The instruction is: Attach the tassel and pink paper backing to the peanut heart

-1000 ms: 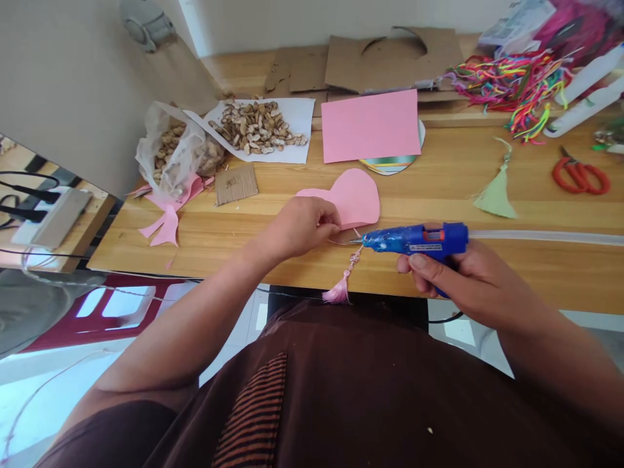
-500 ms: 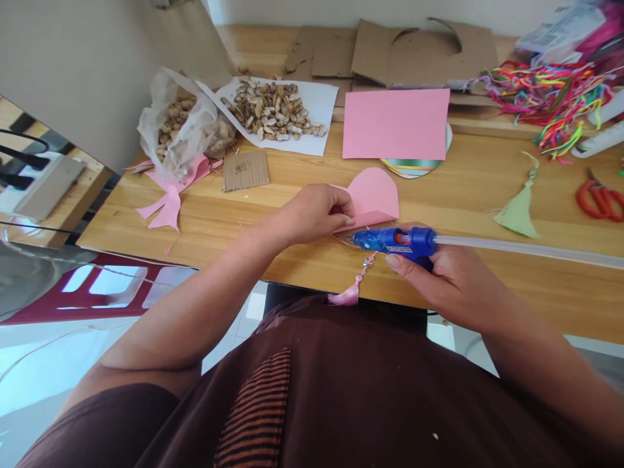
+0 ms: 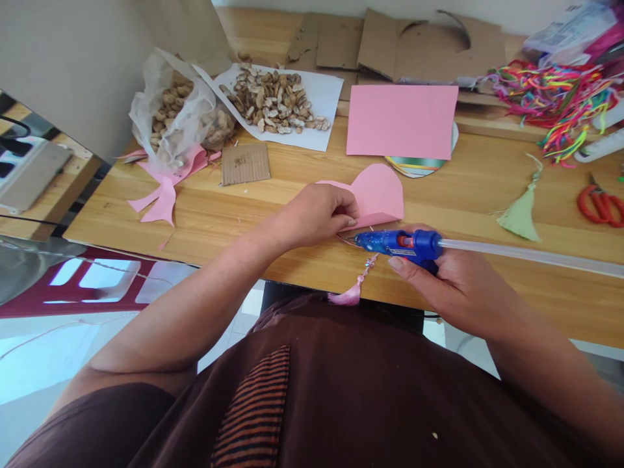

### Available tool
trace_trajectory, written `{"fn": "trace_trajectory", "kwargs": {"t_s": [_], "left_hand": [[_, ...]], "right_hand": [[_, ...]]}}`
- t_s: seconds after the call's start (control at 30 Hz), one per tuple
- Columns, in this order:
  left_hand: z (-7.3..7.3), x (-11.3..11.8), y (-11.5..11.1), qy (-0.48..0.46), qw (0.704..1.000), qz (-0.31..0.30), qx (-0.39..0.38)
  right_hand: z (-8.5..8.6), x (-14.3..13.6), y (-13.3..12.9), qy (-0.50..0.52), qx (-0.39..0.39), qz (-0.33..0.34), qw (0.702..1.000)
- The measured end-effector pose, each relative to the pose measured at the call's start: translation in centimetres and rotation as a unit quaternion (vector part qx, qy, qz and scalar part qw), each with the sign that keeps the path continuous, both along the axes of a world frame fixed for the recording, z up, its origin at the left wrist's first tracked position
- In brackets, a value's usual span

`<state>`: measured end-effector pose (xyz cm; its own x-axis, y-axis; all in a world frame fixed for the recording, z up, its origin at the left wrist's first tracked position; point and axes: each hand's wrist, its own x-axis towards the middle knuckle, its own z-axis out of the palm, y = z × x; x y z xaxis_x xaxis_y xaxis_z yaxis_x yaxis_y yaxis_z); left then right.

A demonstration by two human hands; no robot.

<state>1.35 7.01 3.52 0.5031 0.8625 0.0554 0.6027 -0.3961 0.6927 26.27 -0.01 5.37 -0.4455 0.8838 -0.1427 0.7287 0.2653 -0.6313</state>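
Observation:
A pink heart-shaped paper (image 3: 377, 188) lies near the table's front edge, its lower edge curled up. The fingers of my left hand (image 3: 324, 211) are closed on that edge. My right hand (image 3: 451, 279) is wrapped round a blue glue gun (image 3: 397, 243), which has a long clear glue stick running out of its back to the right. The gun's nozzle points left, just below my left fingertips; whether it touches the paper cannot be made out. Below the gun, a pink tassel (image 3: 347, 293) with beads hangs at the table edge.
Behind lie a pink sheet (image 3: 402, 121) over a round disc, cardboard (image 3: 429, 52), and shell pieces (image 3: 275, 97) on white paper. A bag of shells (image 3: 170, 117), pink scraps (image 3: 163, 198) and a cardboard square (image 3: 245, 164) are left; a green tassel (image 3: 521, 211), red-handled cutters (image 3: 600, 204) and colourful cords (image 3: 546, 97) right.
The view has shifted slightly, and the pink heart's left part shows a little more beside my left hand. Both hands keep nearly the same pose and hold.

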Motion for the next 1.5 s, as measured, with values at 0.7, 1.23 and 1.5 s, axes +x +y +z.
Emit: {"fn": "trace_trajectory", "kwargs": {"t_s": [0.7, 1.23, 1.5], "left_hand": [[0.0, 0.1, -1.6, 0.01, 0.999, 0.02, 0.026], [0.0, 0.3, -2.4, 0.003, 1.0, 0.023, 0.02], [-0.3, 0.4, -2.6, 0.039, 0.997, 0.023, 0.058]], "right_hand": [[0.1, 1.1, -0.9, -0.041, 0.019, -0.009, 0.999], [0.1, 1.8, -1.3, -0.04, 0.017, -0.022, 0.999], [-0.4, 2.7, -1.8, -0.028, 0.007, -0.027, 0.999]]}}
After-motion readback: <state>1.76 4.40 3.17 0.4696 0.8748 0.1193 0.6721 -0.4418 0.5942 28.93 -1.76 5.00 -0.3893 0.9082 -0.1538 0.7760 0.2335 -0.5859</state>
